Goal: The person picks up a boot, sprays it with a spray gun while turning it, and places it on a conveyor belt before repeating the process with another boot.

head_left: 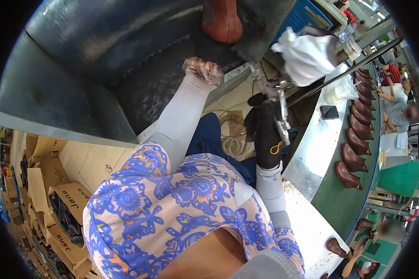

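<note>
My right hand [264, 123], in a black glove with a yellow loop at the wrist, is closed around a metal spray gun [282, 100]. A dark cup with a white cloth [309, 58] over it sits at the gun's far side. My left hand [203, 70], covered in stained, crumpled clear plastic, is over the front edge of a dark metal booth [70, 79]. Its fingers are hidden in the plastic, and I cannot tell what it holds. Beyond it, inside the booth, stands a brown leather boot [222, 25], apart from the hand.
On the right, a green conveyor [333, 200] carries a row of brown shoes [354, 149]. A phone [329, 112] and a plastic bag [340, 89] lie on the metal ledge. Cardboard boxes [60, 186] stack at left. A coiled hose [235, 135] lies below. Other people work beyond the conveyor.
</note>
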The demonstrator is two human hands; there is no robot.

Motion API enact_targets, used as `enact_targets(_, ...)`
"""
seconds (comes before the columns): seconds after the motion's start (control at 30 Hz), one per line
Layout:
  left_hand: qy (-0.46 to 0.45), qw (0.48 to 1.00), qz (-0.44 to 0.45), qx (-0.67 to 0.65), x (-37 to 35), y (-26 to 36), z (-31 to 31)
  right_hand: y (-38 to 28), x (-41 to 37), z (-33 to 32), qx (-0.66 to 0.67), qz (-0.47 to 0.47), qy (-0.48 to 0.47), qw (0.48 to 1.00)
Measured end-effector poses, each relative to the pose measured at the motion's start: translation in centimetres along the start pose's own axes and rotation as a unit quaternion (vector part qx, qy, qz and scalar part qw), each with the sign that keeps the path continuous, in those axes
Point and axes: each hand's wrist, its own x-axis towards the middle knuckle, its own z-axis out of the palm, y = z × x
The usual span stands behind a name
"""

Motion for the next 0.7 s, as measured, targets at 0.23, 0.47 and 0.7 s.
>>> enact_targets(0.23, 0.004, 0.999, 0.018, 0.030, -0.2, -0.4, 0.7, 0.8, -0.7, -1.1, -0.172, -0.022, -0.004, 0.985)
enact_targets(0.47, 0.004, 0.999, 0.027, 0.043, -0.1, -0.7, 1.1, -0.8, -1.3, -0.4, -0.142, -0.102, 0.023, 0.984)
enact_targets(0.7, 0.003, 0.998, 0.032, 0.050, -0.1, -1.0, 1.5, 1.4, -1.8, -0.4, -0.243, -0.271, -0.002, 0.931)
